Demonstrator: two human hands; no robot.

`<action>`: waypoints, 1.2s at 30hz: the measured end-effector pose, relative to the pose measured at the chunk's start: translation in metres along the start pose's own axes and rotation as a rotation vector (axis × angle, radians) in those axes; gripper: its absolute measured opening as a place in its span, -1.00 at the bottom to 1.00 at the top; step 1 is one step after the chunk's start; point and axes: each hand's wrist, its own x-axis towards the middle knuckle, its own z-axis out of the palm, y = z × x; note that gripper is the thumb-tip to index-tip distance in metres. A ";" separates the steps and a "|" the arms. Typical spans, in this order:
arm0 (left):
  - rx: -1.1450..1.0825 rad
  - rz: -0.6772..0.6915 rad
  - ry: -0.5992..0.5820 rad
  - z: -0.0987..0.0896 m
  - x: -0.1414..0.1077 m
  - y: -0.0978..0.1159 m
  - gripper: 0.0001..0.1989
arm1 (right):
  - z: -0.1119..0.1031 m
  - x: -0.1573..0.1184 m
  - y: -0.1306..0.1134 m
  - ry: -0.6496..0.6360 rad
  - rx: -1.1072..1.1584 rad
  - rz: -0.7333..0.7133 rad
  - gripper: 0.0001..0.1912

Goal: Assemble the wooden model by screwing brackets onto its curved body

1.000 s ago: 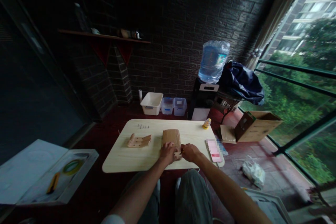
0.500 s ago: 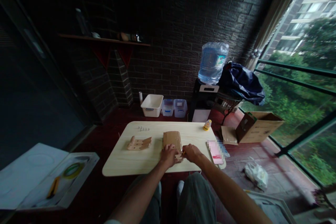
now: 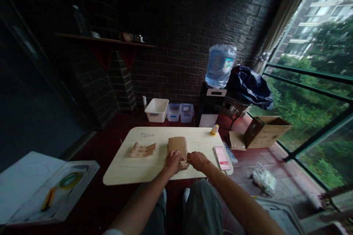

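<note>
A brown cardboard piece lies on the pale wooden table. My left hand is closed over its near end, with the fingers on a small light-wood piece. At the right side of that wood piece, my right hand is closed on a small yellow-and-black tool. Most of the tool is hidden by the fingers, so its kind does not show. To the left lie slim light-wood pieces with dark holes. Several small metal screws or pins stand behind them.
A yellow-capped bottle and a pink phone-like item are on the table's right. An open white case with a yellow-black tool sits at left. Tubs, a water dispenser and a cardboard box stand beyond.
The whole view has shifted slightly, so everything sits a little further left. Both hands stay at the near end of the cardboard, with only slight movement at the wood piece.
</note>
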 end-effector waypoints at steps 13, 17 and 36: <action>0.007 0.010 0.022 0.008 0.004 -0.005 -0.73 | 0.004 0.011 0.014 -0.029 0.158 0.035 -0.75; 0.010 0.012 0.024 0.010 0.005 -0.005 -0.72 | 0.000 0.013 0.011 -0.036 0.145 0.075 -0.74; -0.043 0.011 0.108 -0.003 -0.009 -0.006 -0.54 | 0.005 -0.008 0.008 0.078 0.272 0.155 -0.70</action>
